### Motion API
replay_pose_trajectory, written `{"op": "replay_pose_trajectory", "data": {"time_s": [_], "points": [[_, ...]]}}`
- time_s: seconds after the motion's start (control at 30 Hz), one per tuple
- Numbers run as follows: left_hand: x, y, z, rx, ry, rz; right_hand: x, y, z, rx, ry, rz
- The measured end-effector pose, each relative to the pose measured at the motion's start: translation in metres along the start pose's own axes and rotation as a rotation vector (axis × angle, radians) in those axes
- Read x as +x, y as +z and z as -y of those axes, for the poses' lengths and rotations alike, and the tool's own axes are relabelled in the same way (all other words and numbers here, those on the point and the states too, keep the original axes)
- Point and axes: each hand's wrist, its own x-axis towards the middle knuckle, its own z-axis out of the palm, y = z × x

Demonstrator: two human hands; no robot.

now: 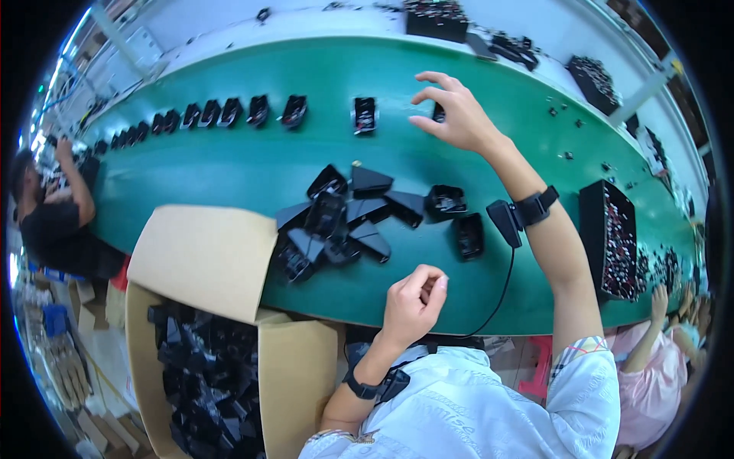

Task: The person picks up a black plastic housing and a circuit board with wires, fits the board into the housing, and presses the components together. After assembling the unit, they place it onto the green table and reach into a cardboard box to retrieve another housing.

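My right hand (456, 115) reaches out over the green table, its fingers spread apart and nothing between them. Partly behind its fingers stands a black plastic housing (439, 112). To its left is another open black housing (365, 116) with small parts inside. My left hand (415, 304) is closed near the table's front edge, fingers curled in; whatever may be inside is hidden. A heap of black housings (326, 213) lies beyond and to the left of it. Two loose housings, one (446, 201) farther back and one (469, 236) nearer, lie to the heap's right.
A row of black housings (231, 112) runs along the far left. An open cardboard box (297, 382) full of black parts stands at the front left. A black bin (592, 245) of small parts sits right. A person (57, 206) works left; others (650, 367) sit right.
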Motion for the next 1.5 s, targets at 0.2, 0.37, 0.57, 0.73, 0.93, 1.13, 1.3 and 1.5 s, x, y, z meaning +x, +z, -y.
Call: {"op": "replay_pose_trajectory", "data": {"time_s": [0.2,0.37,0.57,0.73,0.93,1.13,1.3,1.5], "points": [[0.021,0.025,-0.027,0.328,0.217,0.018,-0.11,-0.065,-0.145,-0.588,0.864,-0.001],[0.032,0.049,-0.015,0.557,0.335,0.084,-0.192,-0.073,-0.196,-0.587,1.201,0.135],[0.029,0.049,-0.005,0.602,0.391,0.153,-0.199,-0.066,-0.168,-0.275,0.908,-0.036],[0.025,0.049,-0.001,0.468,0.436,0.081,-0.207,-0.062,-0.085,0.019,0.684,-0.133],[0.031,0.042,-0.007,0.465,0.362,0.235,-0.216,-0.069,0.0,1.063,0.817,-0.268],[0.033,0.041,-0.004,0.382,0.325,0.172,-0.232,-0.068,0.039,1.172,0.707,-0.173],[0.027,0.042,0.0,0.441,0.282,0.089,-0.233,-0.07,0.069,1.095,0.526,-0.114],[0.031,0.041,0.001,0.456,0.406,0.018,-0.227,-0.07,0.09,1.042,0.521,-0.1]]}}
